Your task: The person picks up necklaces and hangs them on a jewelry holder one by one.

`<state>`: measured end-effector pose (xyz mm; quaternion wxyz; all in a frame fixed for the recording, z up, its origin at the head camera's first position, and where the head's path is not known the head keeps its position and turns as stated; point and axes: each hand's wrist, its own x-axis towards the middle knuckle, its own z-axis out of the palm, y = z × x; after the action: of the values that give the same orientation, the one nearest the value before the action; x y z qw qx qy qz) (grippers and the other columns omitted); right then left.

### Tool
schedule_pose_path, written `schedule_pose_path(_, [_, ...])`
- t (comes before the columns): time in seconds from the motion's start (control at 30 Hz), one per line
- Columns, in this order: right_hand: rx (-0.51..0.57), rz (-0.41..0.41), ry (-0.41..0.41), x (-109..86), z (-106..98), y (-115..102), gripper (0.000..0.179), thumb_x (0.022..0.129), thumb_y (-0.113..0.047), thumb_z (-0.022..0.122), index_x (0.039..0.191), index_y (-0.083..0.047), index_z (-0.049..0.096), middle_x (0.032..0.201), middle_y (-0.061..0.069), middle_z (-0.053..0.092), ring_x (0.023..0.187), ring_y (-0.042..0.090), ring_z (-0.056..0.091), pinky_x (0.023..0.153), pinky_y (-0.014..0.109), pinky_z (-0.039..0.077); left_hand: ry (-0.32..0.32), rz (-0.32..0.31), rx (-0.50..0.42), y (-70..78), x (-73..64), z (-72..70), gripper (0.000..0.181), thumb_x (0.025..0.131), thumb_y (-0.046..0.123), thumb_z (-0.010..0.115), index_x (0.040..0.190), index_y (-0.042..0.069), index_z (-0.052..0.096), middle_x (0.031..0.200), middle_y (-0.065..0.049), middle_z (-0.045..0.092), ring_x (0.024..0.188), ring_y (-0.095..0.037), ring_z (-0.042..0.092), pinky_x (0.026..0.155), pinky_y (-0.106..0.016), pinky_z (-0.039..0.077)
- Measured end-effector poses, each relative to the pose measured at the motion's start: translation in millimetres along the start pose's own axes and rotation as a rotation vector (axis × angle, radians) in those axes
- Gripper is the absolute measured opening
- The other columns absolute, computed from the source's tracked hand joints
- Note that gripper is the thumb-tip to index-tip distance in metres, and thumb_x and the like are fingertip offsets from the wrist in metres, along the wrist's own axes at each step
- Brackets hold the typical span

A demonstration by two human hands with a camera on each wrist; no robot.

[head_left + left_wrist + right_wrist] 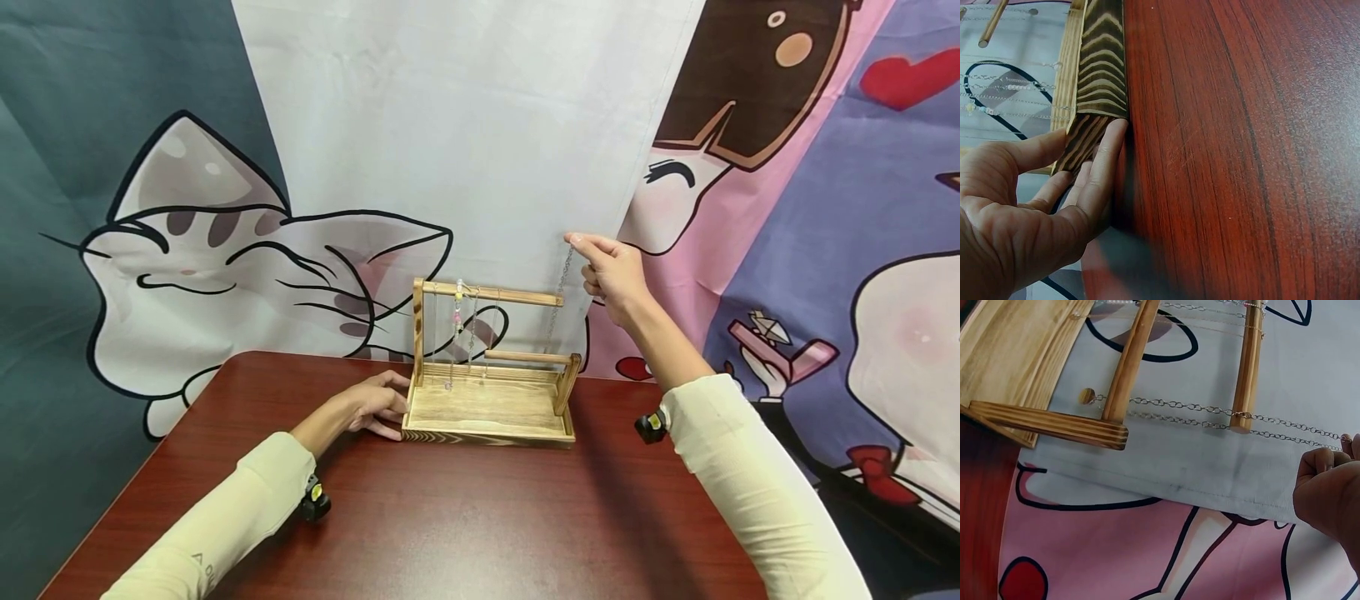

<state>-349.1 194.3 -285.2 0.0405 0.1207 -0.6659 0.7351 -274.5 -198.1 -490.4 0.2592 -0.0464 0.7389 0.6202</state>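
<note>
A wooden jewelry stand (pixel 489 412) has a tray base, a high bar (pixel 525 297) and a lower bar (pixel 521 357). My left hand (pixel 372 403) holds the tray's left end, thumb at the upper rim and fingers against the patterned end face (pixel 1082 140). Up beyond the high bar's free end, my right hand (pixel 617 277) pinches a silver chain necklace (pixel 564 271) between thumb and forefinger. Its two strands hang down by that end, one crossing the bar in the right wrist view. A round pendant (pixel 1087 396) dangles at the bottom, near the lower bar.
A necklace with colored beads (pixel 458 315) and several thin chains (pixel 472 333) hang from the high bar's left part. The stand is on a reddish-brown table (pixel 480 508), close to its far edge. Behind hangs a cartoon-printed cloth (pixel 465 125).
</note>
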Motion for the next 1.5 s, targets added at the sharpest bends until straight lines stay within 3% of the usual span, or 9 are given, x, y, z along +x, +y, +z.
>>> schedule_pose_path(0.6, [-0.078, 0.031, -0.020, -3.4, 19.4, 14.0, 0.011, 0.111, -0.025, 0.074, 0.110, -0.024, 0.086, 0.064, -0.013, 0.041, 0.050, 0.000, 0.029, 0.047, 0.016, 0.026, 0.002, 0.004, -0.006, -1.0, 0.5, -0.4, 0.068, 0.098, -0.008, 0.062, 0.160, 0.002, 0.035, 0.136, -0.029, 0.067, 0.107, -0.031, 0.076, 0.083, -0.051, 0.075])
schedule_pose_path(0.97, [-0.101, 0.052, -0.047, -2.5, 32.2, 27.1, 0.012, 0.112, -0.024, 0.073, 0.110, -0.024, 0.085, 0.080, -0.010, 0.051, 0.053, 0.002, 0.031, 0.050, 0.016, 0.027, 0.001, 0.003, -0.009, -1.4, 1.5, -0.4, 0.068, 0.099, -0.007, 0.063, 0.160, 0.003, 0.035, 0.135, -0.029, 0.067, 0.110, -0.032, 0.075, 0.085, -0.053, 0.075])
schedule_pose_path(1.2, [-0.116, 0.070, -0.071, -4.8, 40.6, 35.2, 0.013, 0.112, -0.023, 0.073, 0.113, -0.019, 0.085, 0.107, -0.005, 0.073, 0.051, 0.002, 0.033, 0.049, 0.016, 0.026, 0.003, 0.002, -0.011, -0.1, 0.3, -0.5, 0.069, 0.099, -0.007, 0.064, 0.161, 0.003, 0.036, 0.135, -0.029, 0.068, 0.109, -0.032, 0.076, 0.085, -0.053, 0.075])
schedule_pose_path(1.3, [-0.124, 0.078, -0.070, -6.4, 43.0, 38.9, 0.014, 0.112, -0.022, 0.073, 0.113, -0.017, 0.085, 0.111, -0.003, 0.076, 0.052, 0.002, 0.033, 0.050, 0.016, 0.026, 0.004, 0.002, -0.010, -0.1, 0.1, -0.6, 0.068, 0.099, -0.007, 0.064, 0.161, 0.003, 0.036, 0.136, -0.029, 0.067, 0.109, -0.032, 0.076, 0.085, -0.053, 0.075])
schedule_pose_path(1.37, [-0.130, 0.085, -0.068, -7.7, 44.1, 41.6, 0.014, 0.112, -0.021, 0.073, 0.115, -0.016, 0.085, 0.108, -0.003, 0.076, 0.052, 0.002, 0.034, 0.050, 0.016, 0.026, 0.004, 0.000, -0.009, -0.4, 0.4, -0.3, 0.068, 0.099, -0.006, 0.064, 0.161, 0.003, 0.036, 0.137, -0.029, 0.067, 0.109, -0.032, 0.076, 0.085, -0.053, 0.075])
schedule_pose_path(1.5, [-0.144, 0.104, -0.074, -10.7, 45.8, 46.8, 0.017, 0.112, -0.022, 0.073, 0.119, -0.011, 0.084, 0.082, -0.007, 0.064, 0.051, 0.002, 0.032, 0.050, 0.017, 0.026, 0.006, 0.001, -0.005, -0.1, 0.3, -0.3, 0.068, 0.100, -0.006, 0.064, 0.161, 0.003, 0.036, 0.138, -0.030, 0.066, 0.110, -0.032, 0.076, 0.085, -0.053, 0.075])
